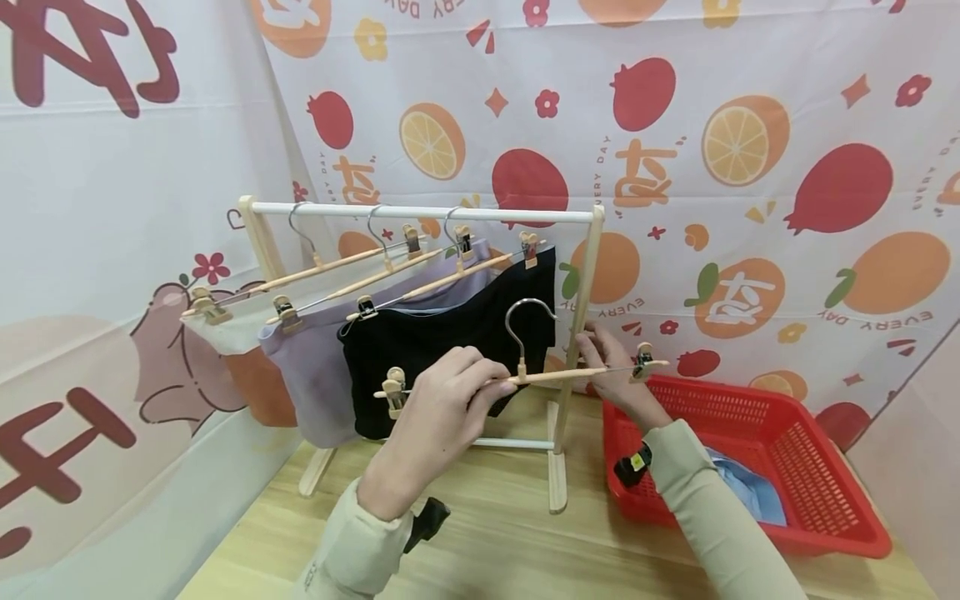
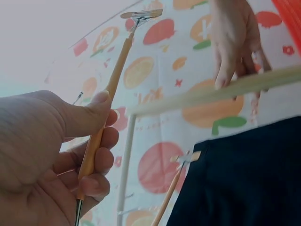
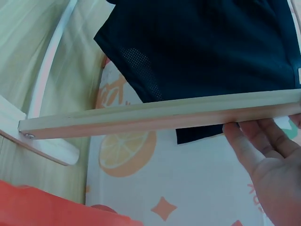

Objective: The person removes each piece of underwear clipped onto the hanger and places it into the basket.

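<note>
My left hand grips the wooden bar of a clip hanger, fingers curled round it in the left wrist view. The hanger has a metal hook and a clip near each end; no garment hangs from it. My right hand is at the right upright of the clothes rack. Its fairly straight fingers touch that post in the right wrist view. Black shorts hang clipped at the front of the rack. Behind them are a lilac garment and a white-and-rust garment on similar hangers.
A red plastic basket stands on the wooden table at the right, with light-blue cloth inside. Fruit-printed fabric hangs behind the rack, and another printed sheet hangs at the left.
</note>
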Demonstrator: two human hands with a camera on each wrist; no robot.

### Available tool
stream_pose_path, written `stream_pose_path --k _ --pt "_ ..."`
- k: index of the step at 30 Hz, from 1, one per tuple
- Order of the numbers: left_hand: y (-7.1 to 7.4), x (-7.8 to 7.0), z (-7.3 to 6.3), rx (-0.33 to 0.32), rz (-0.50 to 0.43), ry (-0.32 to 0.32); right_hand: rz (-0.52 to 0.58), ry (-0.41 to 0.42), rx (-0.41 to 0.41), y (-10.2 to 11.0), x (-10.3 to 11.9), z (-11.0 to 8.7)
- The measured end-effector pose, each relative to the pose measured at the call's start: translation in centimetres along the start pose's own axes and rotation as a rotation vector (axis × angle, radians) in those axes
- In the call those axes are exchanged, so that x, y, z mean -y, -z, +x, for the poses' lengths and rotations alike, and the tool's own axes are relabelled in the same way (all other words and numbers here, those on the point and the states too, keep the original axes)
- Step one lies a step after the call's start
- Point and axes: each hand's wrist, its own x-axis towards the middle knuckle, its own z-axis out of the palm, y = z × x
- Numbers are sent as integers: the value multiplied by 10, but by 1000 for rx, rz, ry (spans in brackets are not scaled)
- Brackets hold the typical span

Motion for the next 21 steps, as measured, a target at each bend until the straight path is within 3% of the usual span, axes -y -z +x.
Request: stream_pose_path --k 6,12,21 --pt "21 11 3 -36 82 25 -51 -7 -7 -1 -4 -2" --pt "42 19 15 -35 209 76 -2 -22 6 -4 -2 0" --pt "44 24 35 -18 349 129 52 -19 -3 -5 -2 -1"
